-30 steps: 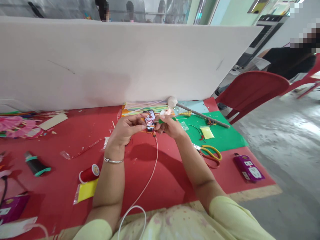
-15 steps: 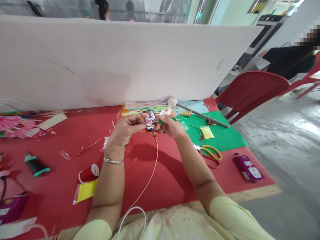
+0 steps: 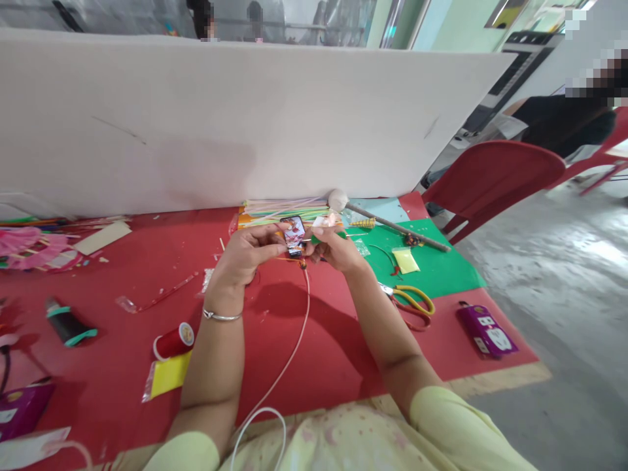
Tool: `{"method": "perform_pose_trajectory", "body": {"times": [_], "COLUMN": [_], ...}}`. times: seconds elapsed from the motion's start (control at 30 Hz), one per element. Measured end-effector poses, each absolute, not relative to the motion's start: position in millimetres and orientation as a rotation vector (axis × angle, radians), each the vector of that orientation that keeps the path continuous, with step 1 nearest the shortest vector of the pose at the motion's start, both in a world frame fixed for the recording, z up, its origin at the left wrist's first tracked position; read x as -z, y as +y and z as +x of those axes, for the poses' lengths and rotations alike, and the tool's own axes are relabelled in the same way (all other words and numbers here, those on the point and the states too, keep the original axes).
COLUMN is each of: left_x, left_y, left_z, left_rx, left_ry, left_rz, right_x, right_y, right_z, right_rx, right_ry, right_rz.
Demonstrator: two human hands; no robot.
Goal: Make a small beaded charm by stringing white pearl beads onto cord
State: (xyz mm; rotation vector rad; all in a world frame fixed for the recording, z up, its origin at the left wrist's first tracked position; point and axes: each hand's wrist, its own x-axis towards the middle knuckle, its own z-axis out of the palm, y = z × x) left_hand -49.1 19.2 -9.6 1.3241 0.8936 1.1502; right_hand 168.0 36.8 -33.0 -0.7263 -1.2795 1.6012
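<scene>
My left hand (image 3: 252, 252) is closed in a pinch at the left edge of a phone (image 3: 295, 235). What its fingertips hold, if anything, is too small to make out. The phone's screen is lit with a picture, and a pale cable (image 3: 307, 307) runs from below it toward me. My right hand (image 3: 333, 248) is closed around a slim green-handled tool (image 3: 316, 239), just right of the phone. A thin metal shaft seems to extend from it; the fingers hide most of the tool. Beyond the hands lie several pastel craft sticks (image 3: 284, 208).
Scissors (image 3: 415, 304) and a purple case (image 3: 487, 330) lie right of my forearm. To the left are a red thread spool (image 3: 174, 341), a yellow packet (image 3: 169, 376) and a black-and-teal tool (image 3: 71, 325). A white board (image 3: 196, 118) walls off the back. A stick with a white ball (image 3: 337, 199) lies at back right.
Both hands keep nearly the same place and grip. The green tool's angle in my right hand has shifted slightly, and the person at far right has moved a little.
</scene>
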Motion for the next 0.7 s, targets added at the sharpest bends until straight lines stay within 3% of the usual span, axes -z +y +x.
{"method": "perform_pose_trajectory", "body": {"times": [0.7], "left_x": [8.2], "left_y": [18.7], "left_z": [-48.9], "left_rx": [-1.130], "left_ry": [0.915], "left_rz": [1.319], "right_x": [30.3], "right_y": [35.0], "right_z": [175.6], "right_rx": [-1.472], "right_ry": [-1.444], "right_rz": [-0.739]}}
